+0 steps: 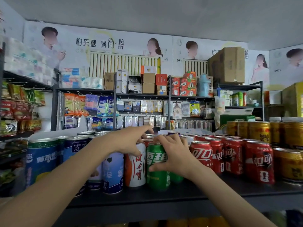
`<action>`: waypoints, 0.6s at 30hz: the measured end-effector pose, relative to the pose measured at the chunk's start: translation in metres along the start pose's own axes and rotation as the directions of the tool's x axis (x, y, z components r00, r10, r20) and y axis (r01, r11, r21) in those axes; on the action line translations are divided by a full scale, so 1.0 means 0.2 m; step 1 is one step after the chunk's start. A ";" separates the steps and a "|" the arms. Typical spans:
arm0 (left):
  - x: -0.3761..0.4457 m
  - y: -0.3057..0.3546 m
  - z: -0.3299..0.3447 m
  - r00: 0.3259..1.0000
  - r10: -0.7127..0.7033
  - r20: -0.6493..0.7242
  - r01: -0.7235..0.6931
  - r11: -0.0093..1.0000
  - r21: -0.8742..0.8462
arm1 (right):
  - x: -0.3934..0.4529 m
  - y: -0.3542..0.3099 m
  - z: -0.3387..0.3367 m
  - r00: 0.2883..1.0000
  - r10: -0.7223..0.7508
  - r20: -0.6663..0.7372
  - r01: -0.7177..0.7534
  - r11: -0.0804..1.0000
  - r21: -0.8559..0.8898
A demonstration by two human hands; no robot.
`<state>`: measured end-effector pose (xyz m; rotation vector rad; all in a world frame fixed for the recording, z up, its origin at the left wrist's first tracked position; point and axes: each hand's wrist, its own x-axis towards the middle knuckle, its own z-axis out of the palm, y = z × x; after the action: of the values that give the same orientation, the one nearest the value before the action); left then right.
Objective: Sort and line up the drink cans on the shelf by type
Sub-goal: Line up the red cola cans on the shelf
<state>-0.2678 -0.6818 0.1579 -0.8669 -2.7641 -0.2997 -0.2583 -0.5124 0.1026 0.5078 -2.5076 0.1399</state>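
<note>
The right hand (173,154) has its fingers clamped on the green can (157,167) at the front of the shelf (164,196), thumb across the label. The left hand (129,141) curls over the top of the white can (136,166), just left of the green can. To do this well, I judge, slide the green can upright toward its own kind, clear of the red cans (229,156) to its right. The left fingertips are hidden behind can tops; a second green can behind the wrist is mostly covered.
</note>
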 end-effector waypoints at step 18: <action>0.26 0.08 -0.08 0.985 -0.011 0.174 -0.005 0.996 0.091 | 0.56 0.58 -0.15 0.961 0.088 0.260 -0.108 0.992 0.062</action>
<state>-0.2970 -0.6456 0.1902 -0.9063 -2.9125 -0.1003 -0.3741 -0.4350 0.1916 0.4573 -2.7922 0.2206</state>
